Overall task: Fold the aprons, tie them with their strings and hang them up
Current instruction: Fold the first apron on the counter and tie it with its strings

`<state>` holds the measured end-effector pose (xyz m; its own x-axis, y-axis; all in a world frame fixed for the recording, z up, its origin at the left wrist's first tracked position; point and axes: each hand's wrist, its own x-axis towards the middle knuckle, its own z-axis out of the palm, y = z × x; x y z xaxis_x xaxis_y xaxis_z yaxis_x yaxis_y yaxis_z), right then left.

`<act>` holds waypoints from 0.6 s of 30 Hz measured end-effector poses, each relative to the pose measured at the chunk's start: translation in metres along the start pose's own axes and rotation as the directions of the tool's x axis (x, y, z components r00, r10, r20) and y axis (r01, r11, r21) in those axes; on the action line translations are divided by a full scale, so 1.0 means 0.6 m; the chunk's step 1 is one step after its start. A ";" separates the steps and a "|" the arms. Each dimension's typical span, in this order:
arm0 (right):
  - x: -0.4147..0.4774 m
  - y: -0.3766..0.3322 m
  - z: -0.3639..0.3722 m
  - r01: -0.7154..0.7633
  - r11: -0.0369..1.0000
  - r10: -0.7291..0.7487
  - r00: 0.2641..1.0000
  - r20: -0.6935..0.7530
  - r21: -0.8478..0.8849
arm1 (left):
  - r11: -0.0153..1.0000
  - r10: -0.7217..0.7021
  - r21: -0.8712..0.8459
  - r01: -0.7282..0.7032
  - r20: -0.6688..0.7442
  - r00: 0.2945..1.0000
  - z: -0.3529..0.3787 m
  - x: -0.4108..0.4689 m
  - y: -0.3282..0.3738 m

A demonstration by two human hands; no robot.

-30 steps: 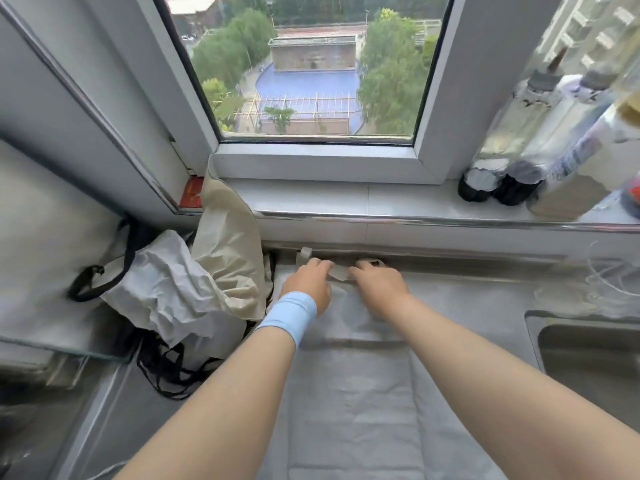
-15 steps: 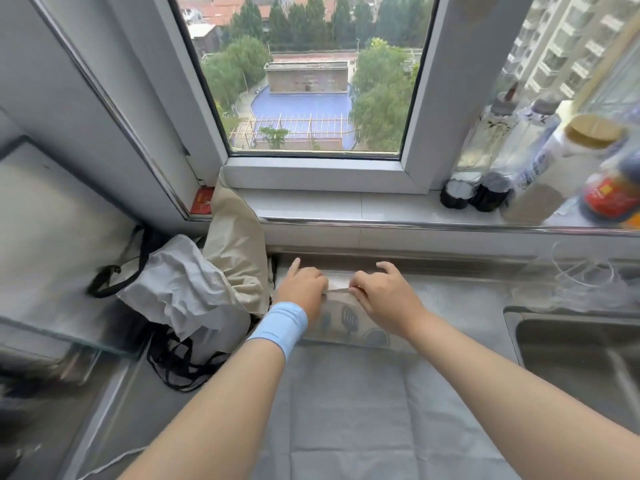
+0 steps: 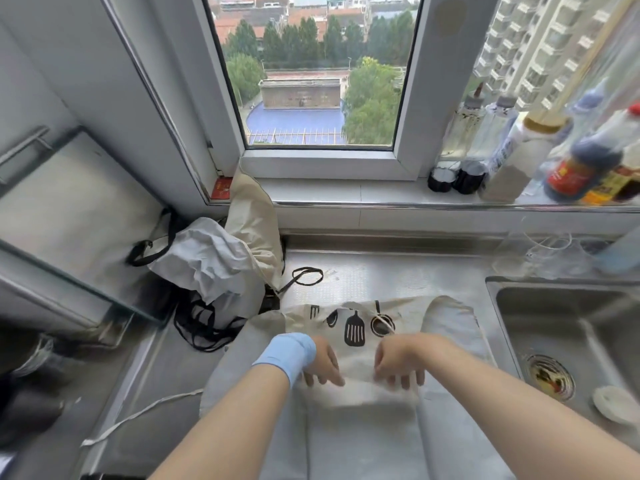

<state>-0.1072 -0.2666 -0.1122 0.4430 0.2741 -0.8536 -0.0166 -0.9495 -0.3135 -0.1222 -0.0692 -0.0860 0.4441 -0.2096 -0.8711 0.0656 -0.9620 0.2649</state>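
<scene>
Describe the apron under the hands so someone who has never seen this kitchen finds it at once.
Below the window, a steel counter runs to the sink on the right. On it, left of the sink, lies the cream apron that the left hand and right hand hold at its folded edge. Unlike the crumpled plain aprons heaped to its left, it bears black kitchen-utensil prints.

view: one wide-angle head camera.
origin: above the near edge of the ribbed stainless steel counter (image 3: 381,282).
facing: forward and down, toward the white-framed window (image 3: 322,161).
range: close over the counter.
</scene>
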 end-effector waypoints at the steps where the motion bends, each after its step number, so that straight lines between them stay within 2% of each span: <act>1: 0.002 0.003 0.008 0.014 1.000 -0.014 0.999 -0.038 0.003 | 0.997 0.025 -0.078 -0.026 -0.022 0.999 0.006 0.009 -0.002; 2: 0.005 0.004 0.012 0.047 0.999 -0.048 0.982 -0.181 -0.013 | 0.993 0.047 -0.099 -0.058 -0.106 0.993 0.009 0.019 -0.005; 3: 0.012 0.007 0.015 0.067 0.997 -0.073 0.919 -0.387 -0.030 | 0.995 0.053 -0.068 -0.072 -0.245 0.968 0.008 0.030 -0.009; 4: 0.022 0.010 0.016 0.082 0.996 -0.085 0.818 -0.568 -0.032 | 0.998 0.048 -0.012 -0.058 -0.409 0.911 0.008 0.042 -0.013; 5: 0.032 0.012 0.016 0.086 0.996 -0.078 0.734 -0.675 -0.021 | 0.999 0.051 0.039 -0.036 -0.555 0.830 0.007 0.050 -0.019; 6: 0.044 0.012 0.016 0.084 0.996 -0.064 0.704 -0.707 -0.006 | 0.997 0.050 0.072 -0.004 -0.654 0.755 0.009 0.059 -0.026; 7: 0.055 0.012 0.018 0.064 0.998 -0.047 0.727 -0.685 0.000 | 0.995 0.032 0.086 0.041 -0.703 0.710 0.011 0.065 -0.035; 8: 0.068 0.011 0.022 0.035 0.999 -0.032 0.764 -0.645 -0.008 | 0.992 0.003 0.092 0.090 -0.715 0.699 0.014 0.070 -0.044; 11: 0.102 0.005 0.042 -0.011 0.999 -0.011 0.808 -0.589 -0.033 | 0.969 -0.029 0.156 0.190 -0.696 0.717 0.027 0.083 -0.069; 14: 0.111 -0.001 0.059 0.032 0.996 -0.068 0.849 -0.523 -0.078 | 0.955 -0.039 0.191 0.229 -0.679 0.733 0.035 0.089 -0.086; 16: 0.099 -0.003 0.062 0.108 0.991 -0.127 0.937 -0.325 -0.076 | 0.944 -0.039 0.219 0.246 -0.665 0.745 0.032 0.092 -0.088; 18: 0.077 -0.007 0.053 0.134 0.990 -0.132 0.990 -0.050 0.039 | 0.945 -0.007 0.234 0.231 -0.689 0.725 0.022 0.097 -0.077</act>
<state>-0.1153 -0.2451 -0.1637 0.4858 0.3890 -0.7827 0.0084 -0.8975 -0.4409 -0.1111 -0.0389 -0.1542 0.9369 -0.0253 -0.3486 -0.0445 -0.9979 -0.0473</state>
